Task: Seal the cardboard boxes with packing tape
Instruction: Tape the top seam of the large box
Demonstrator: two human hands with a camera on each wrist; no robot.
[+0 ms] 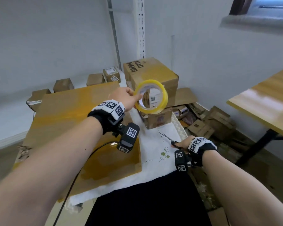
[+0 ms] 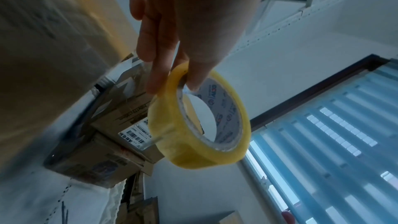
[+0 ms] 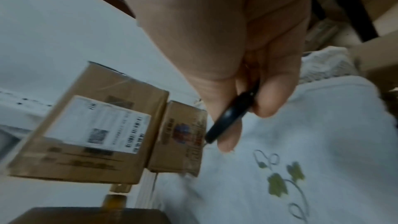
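The right hand [image 1: 185, 142], low at the frame's lower right, is curled round the black handle of a pair of steel scissors [image 1: 167, 138], blades pointing up-left over the white embroidered cloth [image 1: 155, 154] on the worktop. Higher, mid-frame, the left hand [image 1: 126, 99] pinches the rim of a yellowish roll of clear packing tape [image 1: 151, 97], held in the air. Just beyond the roll stand the stacked brown cardboard boxes [image 1: 155, 77] (labels facing the person). Likely trouble: the tape's loose end looks stuck down, so finding it one-handed may fumble; the pinch is light, and the roll could slip.
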